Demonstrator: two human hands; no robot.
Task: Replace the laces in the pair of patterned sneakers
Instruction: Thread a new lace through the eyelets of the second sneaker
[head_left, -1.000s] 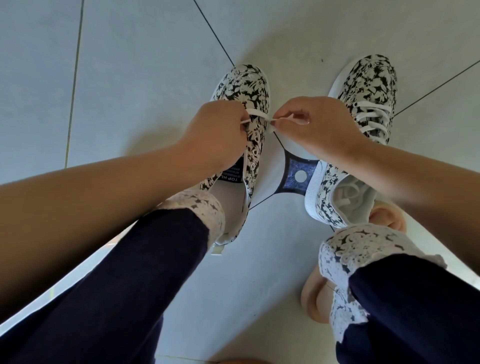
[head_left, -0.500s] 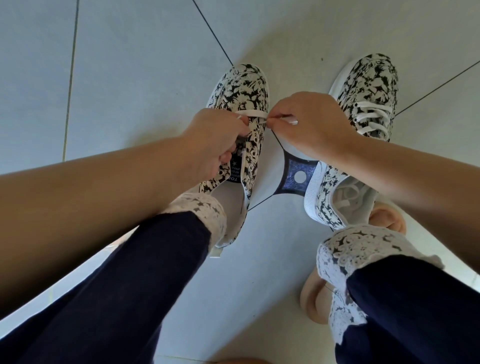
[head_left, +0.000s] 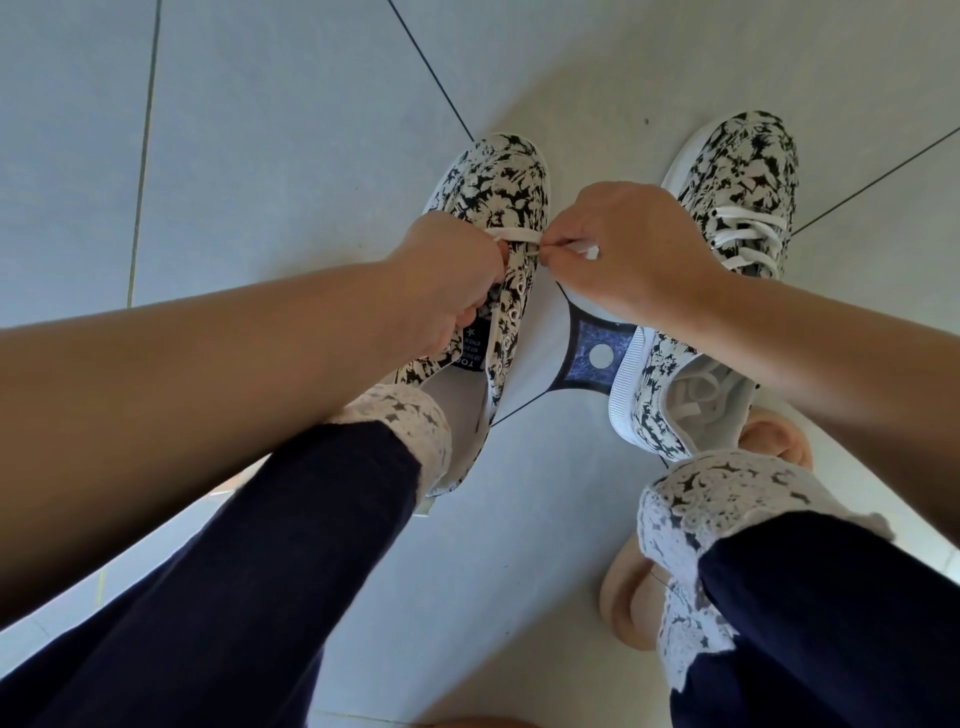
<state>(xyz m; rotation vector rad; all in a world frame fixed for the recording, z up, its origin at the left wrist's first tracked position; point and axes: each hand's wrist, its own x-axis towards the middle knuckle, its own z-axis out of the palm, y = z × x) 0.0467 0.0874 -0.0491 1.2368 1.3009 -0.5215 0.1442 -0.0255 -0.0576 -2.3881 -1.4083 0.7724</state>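
Two black-and-white floral sneakers stand on the tiled floor. The left sneaker (head_left: 498, 182) has one white lace (head_left: 519, 236) crossing its lowest eyelets. My right hand (head_left: 634, 254) pinches that lace's end just beside the sneaker's right eyelet row. My left hand (head_left: 447, 280) lies over the sneaker's tongue with its fingers curled down into the opening; what they hold is hidden. The right sneaker (head_left: 737, 171) is laced across its front with white lace (head_left: 748, 234), and loose lace lies inside its heel opening.
My knees in dark trousers with white lace cuffs (head_left: 727, 509) fill the lower view. Peach slippers (head_left: 628, 597) sit under my right leg. A blue tile ornament (head_left: 597, 358) lies between the sneakers. Grey floor tiles (head_left: 260, 130) stretch away on the left.
My left hand slid back from the lace toward the tongue and dipped its fingers into the sneaker. My right hand stayed pinching the lace end near the right eyelets.
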